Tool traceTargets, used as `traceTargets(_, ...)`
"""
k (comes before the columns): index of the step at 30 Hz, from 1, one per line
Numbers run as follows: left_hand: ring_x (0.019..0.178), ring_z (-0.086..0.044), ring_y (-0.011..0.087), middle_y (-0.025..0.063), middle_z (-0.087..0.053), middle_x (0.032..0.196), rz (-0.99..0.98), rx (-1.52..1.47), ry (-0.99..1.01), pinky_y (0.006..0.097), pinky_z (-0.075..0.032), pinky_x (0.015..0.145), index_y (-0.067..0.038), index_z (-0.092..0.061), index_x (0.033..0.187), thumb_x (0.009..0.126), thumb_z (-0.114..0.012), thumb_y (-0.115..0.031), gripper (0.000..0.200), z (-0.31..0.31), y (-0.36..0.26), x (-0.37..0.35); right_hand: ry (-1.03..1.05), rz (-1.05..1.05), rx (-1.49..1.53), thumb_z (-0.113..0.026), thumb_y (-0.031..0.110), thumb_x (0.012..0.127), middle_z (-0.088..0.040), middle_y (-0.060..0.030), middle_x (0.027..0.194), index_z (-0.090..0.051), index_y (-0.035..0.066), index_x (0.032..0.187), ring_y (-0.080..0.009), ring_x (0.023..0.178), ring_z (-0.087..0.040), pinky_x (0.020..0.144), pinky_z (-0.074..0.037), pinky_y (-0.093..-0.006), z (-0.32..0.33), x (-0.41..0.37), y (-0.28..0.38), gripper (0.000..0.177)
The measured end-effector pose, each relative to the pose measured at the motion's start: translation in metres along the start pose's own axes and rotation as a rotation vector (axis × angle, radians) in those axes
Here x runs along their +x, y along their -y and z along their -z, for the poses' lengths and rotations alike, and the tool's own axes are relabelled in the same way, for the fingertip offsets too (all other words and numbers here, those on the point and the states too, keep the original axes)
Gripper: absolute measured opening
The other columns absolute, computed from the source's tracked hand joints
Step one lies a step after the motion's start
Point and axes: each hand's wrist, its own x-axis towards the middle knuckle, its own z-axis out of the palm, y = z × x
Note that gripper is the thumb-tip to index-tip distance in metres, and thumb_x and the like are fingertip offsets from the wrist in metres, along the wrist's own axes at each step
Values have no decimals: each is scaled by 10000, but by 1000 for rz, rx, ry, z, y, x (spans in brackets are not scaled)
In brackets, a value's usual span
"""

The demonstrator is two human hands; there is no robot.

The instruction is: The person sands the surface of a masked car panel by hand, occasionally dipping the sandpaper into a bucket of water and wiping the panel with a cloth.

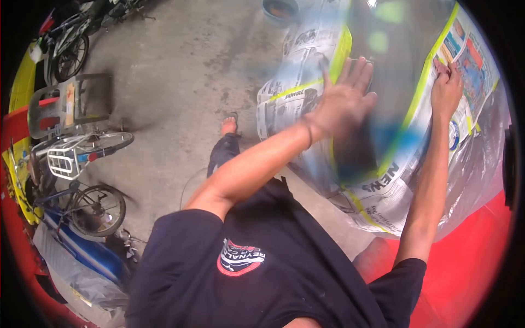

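My left hand (pixel 347 93) lies flat with fingers spread on a dark panel (pixel 383 65) framed by newspaper; the hand is motion-blurred. My right hand (pixel 445 87) presses its fingertips on the newspaper masking (pixel 465 54) next to a strip of yellow tape (pixel 421 87). Newspaper sheets (pixel 295 104) joined by yellow tape cover a red body (pixel 470 257), with clear plastic sheeting (pixel 481 158) over the right part. Neither hand holds a tool. My dark T-shirt (pixel 262 273) fills the lower middle.
Concrete floor (pixel 180 71) stretches to the left, with my foot (pixel 228 126) on it. Bicycles (pixel 87 158) and a blue one (pixel 82 240) stand at the left beside a grey hand truck (pixel 71 104). A motorbike (pixel 71 38) is at the top left, a round tub (pixel 280 10) at the top.
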Motion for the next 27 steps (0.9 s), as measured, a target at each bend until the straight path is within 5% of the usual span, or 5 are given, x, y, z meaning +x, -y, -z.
traceTargets(7, 1647, -170, 561, 308, -212, 1790, 35, -318, 57, 841, -136, 1223, 62, -351, 1662, 1023, -583, -265, 754, 14, -29, -75, 25, -14, 15, -529, 228, 1054, -661, -232, 1502, -679, -21, 1434, -407, 1423, -581, 1221, -411, -456, 3, -1, 4, 479)
traceTargets(12, 1672, -141, 509, 277, -195, 1804, 16, -126, 34, 824, -97, 1244, 47, -295, 1699, 1058, -549, -356, 799, -4, 30, 53, 53, -49, 24, -513, 222, 1041, -636, -236, 1527, -669, -34, 1435, -416, 1451, -549, 1233, -400, -484, 6, 0, 9, 496)
traceTargets(14, 1669, -125, 529, 281, -194, 1805, 137, -308, 13, 825, -102, 1244, 46, -273, 1710, 1059, -519, -375, 814, 7, 38, 91, 60, -24, 22, -513, 222, 1045, -635, -235, 1528, -669, -33, 1436, -414, 1451, -548, 1232, -400, -484, 8, 0, 9, 492)
traceTargets(21, 1660, -131, 547, 275, -203, 1804, 91, -292, 8, 825, -104, 1248, 54, -288, 1702, 1062, -525, -422, 832, 11, -20, -9, 66, -73, 25, -523, 203, 1049, -619, -206, 1556, -668, -7, 1446, -397, 1456, -545, 1238, -397, -474, 9, -2, 12, 472)
traceTargets(27, 1654, -171, 532, 306, -243, 1778, 299, -322, -45, 846, -108, 1229, 79, -325, 1674, 1089, -498, -405, 779, 2, 39, 130, 74, -80, 47, -516, 185, 1054, -615, -206, 1559, -658, 9, 1465, -386, 1455, -545, 1232, -403, -471, 11, -5, 12, 469)
